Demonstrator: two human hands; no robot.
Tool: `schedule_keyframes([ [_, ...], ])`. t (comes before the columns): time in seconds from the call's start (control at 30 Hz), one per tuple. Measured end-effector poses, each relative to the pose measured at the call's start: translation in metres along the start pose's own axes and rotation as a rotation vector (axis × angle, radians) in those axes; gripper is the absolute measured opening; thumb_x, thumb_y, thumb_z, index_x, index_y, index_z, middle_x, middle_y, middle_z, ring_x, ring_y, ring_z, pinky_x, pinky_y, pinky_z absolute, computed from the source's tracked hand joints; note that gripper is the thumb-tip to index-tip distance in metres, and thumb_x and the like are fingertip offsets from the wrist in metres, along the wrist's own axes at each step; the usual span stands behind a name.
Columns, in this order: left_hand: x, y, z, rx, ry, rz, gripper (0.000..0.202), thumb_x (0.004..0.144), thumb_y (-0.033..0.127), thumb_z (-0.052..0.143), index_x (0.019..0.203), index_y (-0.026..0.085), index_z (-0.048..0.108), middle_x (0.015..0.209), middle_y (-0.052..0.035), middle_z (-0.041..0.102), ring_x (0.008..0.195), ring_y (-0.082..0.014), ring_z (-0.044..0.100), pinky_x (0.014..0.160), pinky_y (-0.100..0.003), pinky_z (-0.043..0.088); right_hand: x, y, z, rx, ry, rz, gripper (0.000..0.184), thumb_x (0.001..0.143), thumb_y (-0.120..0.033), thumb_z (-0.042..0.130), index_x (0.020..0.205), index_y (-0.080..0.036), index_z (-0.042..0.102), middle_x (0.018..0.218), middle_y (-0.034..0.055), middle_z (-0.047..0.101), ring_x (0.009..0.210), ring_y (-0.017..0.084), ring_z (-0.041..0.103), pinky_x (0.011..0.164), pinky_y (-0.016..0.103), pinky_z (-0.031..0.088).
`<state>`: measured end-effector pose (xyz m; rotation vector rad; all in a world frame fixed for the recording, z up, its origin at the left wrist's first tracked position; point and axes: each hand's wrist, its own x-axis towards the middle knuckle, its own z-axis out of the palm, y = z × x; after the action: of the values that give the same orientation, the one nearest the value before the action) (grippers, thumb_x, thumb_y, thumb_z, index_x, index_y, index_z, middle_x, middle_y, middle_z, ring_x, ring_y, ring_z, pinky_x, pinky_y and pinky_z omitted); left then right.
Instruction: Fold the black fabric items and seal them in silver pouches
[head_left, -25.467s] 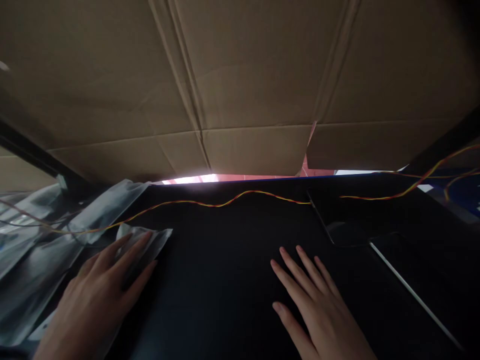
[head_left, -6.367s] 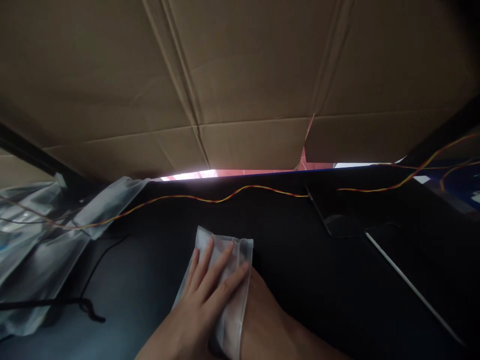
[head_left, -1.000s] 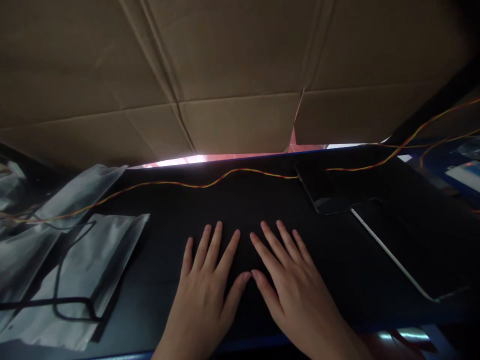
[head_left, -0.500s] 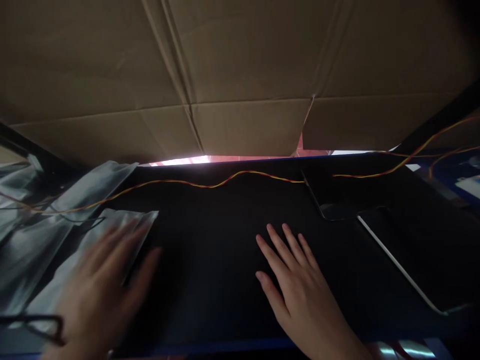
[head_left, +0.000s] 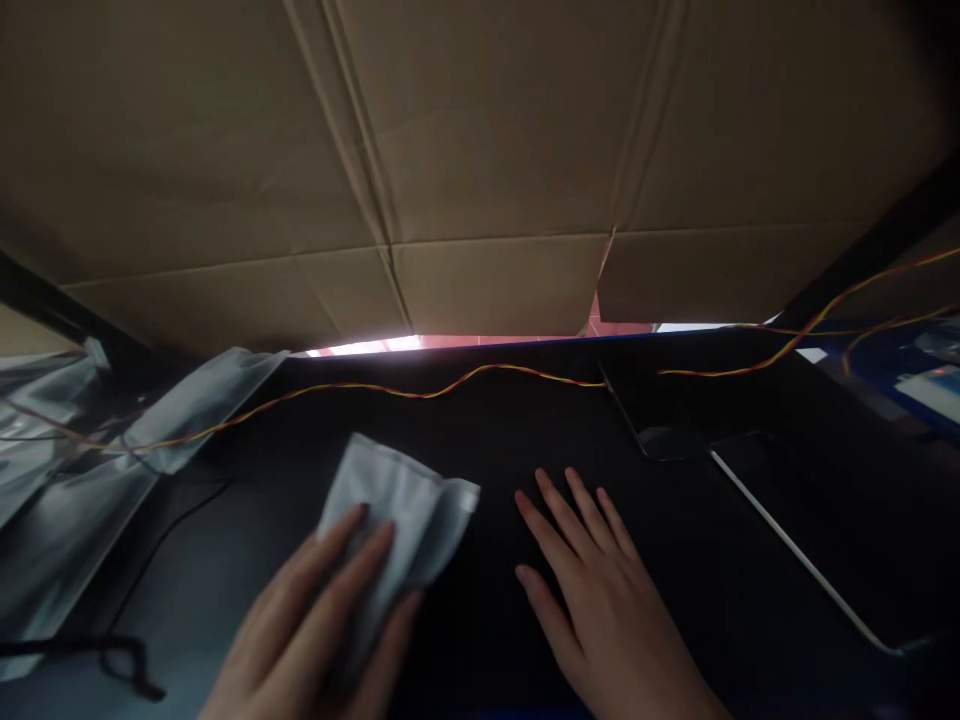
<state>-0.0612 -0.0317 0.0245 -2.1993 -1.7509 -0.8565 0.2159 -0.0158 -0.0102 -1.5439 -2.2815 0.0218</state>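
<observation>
In the head view, a silvery grey flat plastic pouch (head_left: pixel 405 495) has been drawn within the last half second from the lower left to the lower centre. It is thus set apart from the heap. It is pinned under the left hand (head_left: pixel 315 620), fingers flat and close together. The right hand (head_left: pixel 592 600) is laid spread on the black matte tabletop (head_left: pixel 525 420), just beside the pouch. More silver pouches (head_left: pixel 67 520) are heaped at the left edge. A red-and-yellow twisted wire (head_left: pixel 450 385) is strung across the middle, and brown cardboard sheets (head_left: pixel 487 150) close off the upper frame.

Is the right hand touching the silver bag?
No, the right hand lies flat on the black mat, apart from the silver bag, which sits under the left hand.
</observation>
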Motion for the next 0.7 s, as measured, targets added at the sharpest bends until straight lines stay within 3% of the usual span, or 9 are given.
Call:
schedule_keyframes([
  [0.1,0.011,0.038,0.003,-0.024,-0.039,0.03,0.05,0.105,0.045,0.065,0.155,0.04,0.058,0.161,-0.0031,0.063,0.129,-0.0336,0.075,0.097,-0.052,0.071,0.0,0.002,0.001,0.001,0.0,-0.006,0.055,0.114,-0.039,0.051,0.167,-0.026,0.05,0.176,0.0058,0.044,0.164,0.038,0.038,0.122,0.07,0.05],
  [0.2,0.031,0.051,0.009,0.058,-0.177,0.132,0.045,0.108,0.059,0.053,0.138,0.03,0.07,0.146,-0.0131,0.072,0.12,-0.041,0.078,0.09,-0.068,0.069,-0.002,0.003,0.002,0.028,0.012,-0.002,0.051,0.114,-0.036,0.05,0.164,-0.025,0.054,0.176,0.0064,0.045,0.163,0.036,0.042,0.123,0.067,0.051],
  [0.3,0.047,0.052,0.021,0.095,-0.215,0.229,0.037,0.11,0.053,0.052,0.124,0.028,0.076,0.136,-0.013,0.076,0.125,-0.0417,0.075,0.103,-0.081,0.059,-0.004,0.005,0.003,0.078,0.08,0.041,0.047,0.114,-0.03,0.047,0.16,-0.021,0.057,0.174,0.0095,0.049,0.16,0.033,0.048,0.122,0.062,0.053],
  [0.37,0.051,0.05,0.033,0.072,-0.229,0.333,0.037,0.111,0.046,0.053,0.137,0.027,0.072,0.152,-0.0134,0.069,0.144,-0.0415,0.065,0.11,-0.076,0.057,0.0,0.007,0.002,0.121,0.129,0.093,0.045,0.114,-0.028,0.047,0.157,-0.021,0.058,0.169,0.0118,0.056,0.156,0.033,0.053,0.119,0.059,0.056],
  [0.47,0.048,0.05,0.048,0.069,-0.243,0.413,0.049,0.112,0.043,0.051,0.158,0.025,0.057,0.169,-0.0129,0.055,0.157,-0.043,0.05,0.108,-0.072,0.06,0.019,0.011,-0.007,0.206,0.117,0.197,0.037,0.113,-0.028,0.048,0.144,-0.023,0.067,0.15,0.0137,0.069,0.138,0.034,0.066,0.11,0.059,0.059],
  [0.6,0.032,0.059,0.054,0.085,-0.213,0.351,0.059,0.112,0.034,0.046,0.17,0.025,0.042,0.172,-0.0135,0.052,0.159,-0.0438,0.048,0.106,-0.075,0.06,0.051,0.013,-0.018,0.329,0.017,0.281,0.029,0.114,-0.026,0.047,0.102,-0.024,0.073,0.107,0.0091,0.074,0.1,0.026,0.073,0.093,0.048,0.062],
  [0.7,0.024,0.067,0.053,0.086,-0.201,0.266,0.061,0.111,0.027,0.045,0.172,0.03,0.04,0.17,-0.0118,0.055,0.158,-0.044,0.05,0.105,-0.077,0.06,0.06,0.012,-0.018,0.356,-0.008,0.291,0.027,0.112,-0.023,0.051,0.089,-0.024,0.066,0.094,0.0046,0.07,0.087,0.022,0.071,0.082,0.041,0.061],
])
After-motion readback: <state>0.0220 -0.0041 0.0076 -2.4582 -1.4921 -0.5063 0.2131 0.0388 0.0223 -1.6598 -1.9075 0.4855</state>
